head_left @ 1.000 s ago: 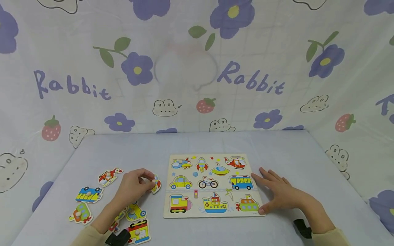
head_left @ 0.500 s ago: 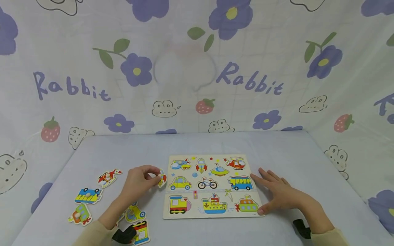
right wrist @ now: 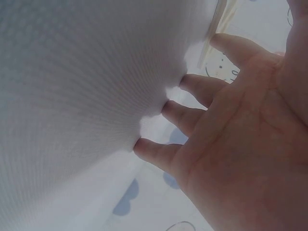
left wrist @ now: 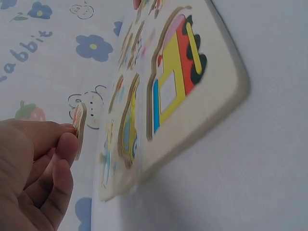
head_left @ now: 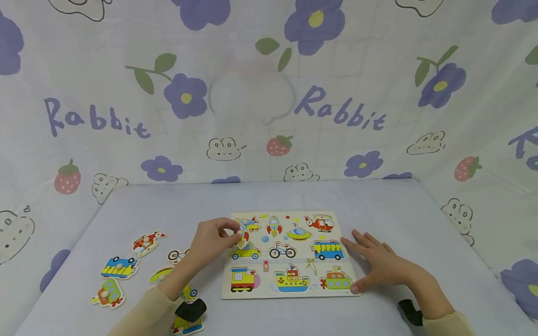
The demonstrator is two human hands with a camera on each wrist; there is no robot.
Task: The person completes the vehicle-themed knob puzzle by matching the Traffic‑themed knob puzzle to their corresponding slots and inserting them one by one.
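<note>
My left hand (head_left: 216, 239) pinches a rocket puzzle piece (head_left: 242, 235) between thumb and fingertips. It holds the piece above the upper left of a wooden puzzle board (head_left: 296, 294), over the printed plane and car. In the left wrist view the rocket piece (left wrist: 79, 126) is seen edge-on, apart from the board. The board's rocket spot (head_left: 274, 227) lies to the right of the held piece. My right hand (head_left: 380, 261) rests at the board's right side with fingers spread, its thumb on the lower right corner. In the right wrist view the fingertips (right wrist: 144, 147) press on the white cloth.
Loose pieces lie left of the board: a helicopter (head_left: 147, 242), a bus (head_left: 120, 267), a submarine (head_left: 109, 294), a bicycle (head_left: 176, 255) and a train (head_left: 189, 325). My left forearm partly covers several. A patterned cloth (head_left: 252, 102) hangs behind the table.
My left hand has carried the rocket piece rightward from beside the board to above its upper left. The bicycle piece has come into sight behind it. My right hand has stayed in place.
</note>
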